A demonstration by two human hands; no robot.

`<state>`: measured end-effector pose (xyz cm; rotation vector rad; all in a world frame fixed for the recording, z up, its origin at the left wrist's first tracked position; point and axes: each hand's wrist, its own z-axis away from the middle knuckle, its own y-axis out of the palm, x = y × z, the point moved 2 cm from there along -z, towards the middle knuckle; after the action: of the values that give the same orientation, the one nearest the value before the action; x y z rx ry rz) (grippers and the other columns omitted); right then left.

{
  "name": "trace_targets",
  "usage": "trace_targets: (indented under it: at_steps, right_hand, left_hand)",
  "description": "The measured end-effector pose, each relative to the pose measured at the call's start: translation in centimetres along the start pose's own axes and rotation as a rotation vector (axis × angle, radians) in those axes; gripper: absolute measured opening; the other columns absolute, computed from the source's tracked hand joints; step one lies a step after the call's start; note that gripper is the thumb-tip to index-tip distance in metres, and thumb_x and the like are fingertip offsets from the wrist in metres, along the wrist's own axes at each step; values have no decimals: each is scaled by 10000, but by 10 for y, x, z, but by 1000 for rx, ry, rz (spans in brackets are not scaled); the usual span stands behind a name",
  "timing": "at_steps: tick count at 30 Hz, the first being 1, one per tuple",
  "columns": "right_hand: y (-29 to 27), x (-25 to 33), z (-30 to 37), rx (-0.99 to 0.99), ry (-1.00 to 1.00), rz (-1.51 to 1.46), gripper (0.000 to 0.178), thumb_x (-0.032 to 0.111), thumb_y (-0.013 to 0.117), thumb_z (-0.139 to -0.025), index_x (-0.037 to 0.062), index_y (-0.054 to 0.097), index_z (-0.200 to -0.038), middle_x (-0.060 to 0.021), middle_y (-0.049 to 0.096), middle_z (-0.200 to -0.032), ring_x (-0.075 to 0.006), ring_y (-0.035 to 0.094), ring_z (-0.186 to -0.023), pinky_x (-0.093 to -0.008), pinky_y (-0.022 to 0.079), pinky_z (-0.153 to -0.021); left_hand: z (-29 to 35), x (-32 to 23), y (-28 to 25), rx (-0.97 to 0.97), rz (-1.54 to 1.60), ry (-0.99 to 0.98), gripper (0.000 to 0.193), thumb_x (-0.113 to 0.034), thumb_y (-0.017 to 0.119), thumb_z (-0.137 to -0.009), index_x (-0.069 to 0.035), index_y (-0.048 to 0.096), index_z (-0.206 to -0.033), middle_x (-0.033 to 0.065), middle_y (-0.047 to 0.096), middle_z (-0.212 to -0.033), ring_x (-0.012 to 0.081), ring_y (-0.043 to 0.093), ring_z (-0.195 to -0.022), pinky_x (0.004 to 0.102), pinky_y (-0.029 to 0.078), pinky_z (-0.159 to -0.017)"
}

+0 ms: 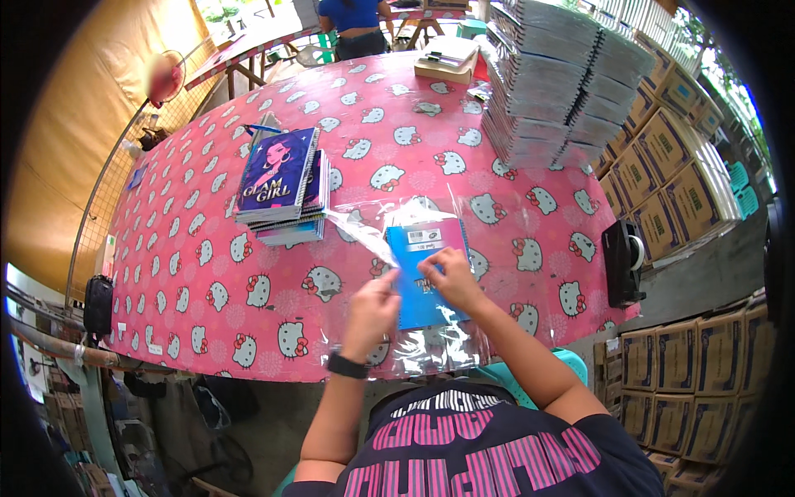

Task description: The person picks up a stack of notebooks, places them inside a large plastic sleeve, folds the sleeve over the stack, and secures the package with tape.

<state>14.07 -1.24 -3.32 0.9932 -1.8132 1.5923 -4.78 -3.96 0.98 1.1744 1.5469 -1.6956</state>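
A blue spiral notebook (407,286) with a pink upper right area and a white label lies flat before me, with shiny clear plastic (447,352) around its lower end. My left hand (373,315), with a black band at the wrist, is closed at the notebook's left edge. From its fingertips a strip of clear plastic film (362,234) stretches up and left toward a stack of notebooks. Over the notebook's middle, my right hand (451,279) has its fingers curled together; whatever is between them is hidden.
Left of centre stands a notebook stack (280,178) with a purple cover on top. Tall stacks of plastic-wrapped spiral notebooks (542,91) rise at the far right. A black tape dispenser (619,263) sits at the right edge. Cartons (662,178) are piled beyond. Another person (358,25) is at the back.
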Motion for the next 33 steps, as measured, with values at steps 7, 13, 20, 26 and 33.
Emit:
trace_targets:
  at_steps: [7, 13, 20, 26, 33]
  right_hand:
    - [4, -14, -27, 98, 180, 157, 258, 279, 706, -725, 23, 702, -694, -177, 636, -731, -287, 599, -781, -402, 457, -788]
    - [-9, -6, -23, 111, 223, -66, 214, 196, 692, -737, -18, 693, -721, -164, 641, -637, -241, 611, -562, -357, 492, -607]
    - [-11, -11, -22, 175, 258, -107, 200, 188, 682, -774, -11, 705, -777, -126, 653, -650, -168, 604, -568, -324, 482, -577]
    - [-18, -18, -24, 277, 303, -256, 236, 222, 667, -796, -6, 705, -843, -107, 666, -688, -149, 604, -606, -312, 480, -590]
    - [-31, -29, -24, 509, -26, -103, 239, 160, 655, -794, 28, 694, -990, -111, 658, -1075, -200, 562, -1014, -303, 460, -861]
  left_hand:
    - [2, -20, 66, 177, -270, 193, 243, -31, 552, -804, -18, 639, -1031, 167, 610, -932, 320, 610, -839, 393, 505, -694]
    - [-77, 71, 27, -90, -460, 248, 421, -217, 561, -859, -89, 524, -1258, 189, 460, -1338, 389, 384, -1250, 473, 353, -1006]
    - [-168, 63, 37, -296, -550, 275, 550, -242, 522, -901, -111, 348, -1406, 188, 263, -1479, 384, 253, -1352, 510, 259, -1063]
    - [-43, 68, 22, -56, -343, 461, 335, -119, 566, -858, -79, 588, -1190, 116, 502, -1325, 311, 394, -1284, 465, 289, -1052]
    - [-45, 66, 26, -46, -347, 398, 624, -185, 570, -847, -106, 324, -1415, 114, 281, -1475, 331, 176, -1392, 496, 193, -1100]
